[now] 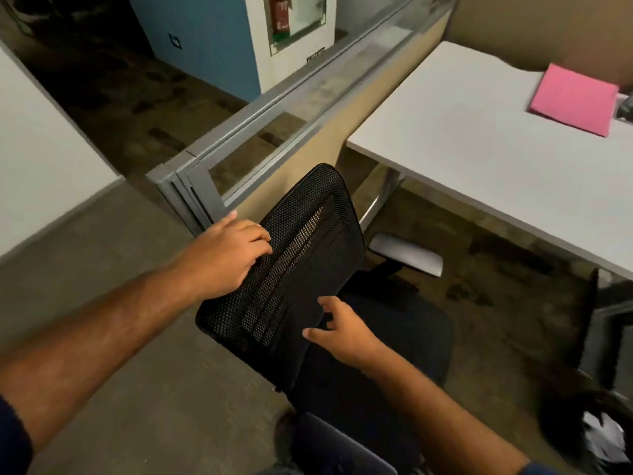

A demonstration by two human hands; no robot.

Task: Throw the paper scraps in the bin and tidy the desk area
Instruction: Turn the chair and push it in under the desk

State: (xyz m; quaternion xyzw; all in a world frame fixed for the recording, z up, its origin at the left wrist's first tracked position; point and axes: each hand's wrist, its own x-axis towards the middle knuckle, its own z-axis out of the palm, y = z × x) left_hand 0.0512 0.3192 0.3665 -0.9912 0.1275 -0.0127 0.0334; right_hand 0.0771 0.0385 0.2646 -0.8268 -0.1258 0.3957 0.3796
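The chair (298, 269) is what's left to sort out here, sitting pulled out from the desk (479, 159) with its mesh back towards the person and its seat pointing off at the desk's underside. The back's top edge runs on a slant from lower left up to upper right, and the hands sit at either end of that line. The left hand (229, 252) is on the upper left corner, fingers curled over the edge and gripping it. The right hand (346, 330) is down at the near corner with fingers spread and loose, maybe just touching the mesh, holding nothing. So the left one is doing the steering. The desk lies ahead and to the right of the grip, which looks like the way the chair has to go, pushed in seat first. The bin (589, 437), bottom right, has white paper scraps (603, 437) in it, so that part looks done. A pink folder (575, 101) lies on the desk's far end
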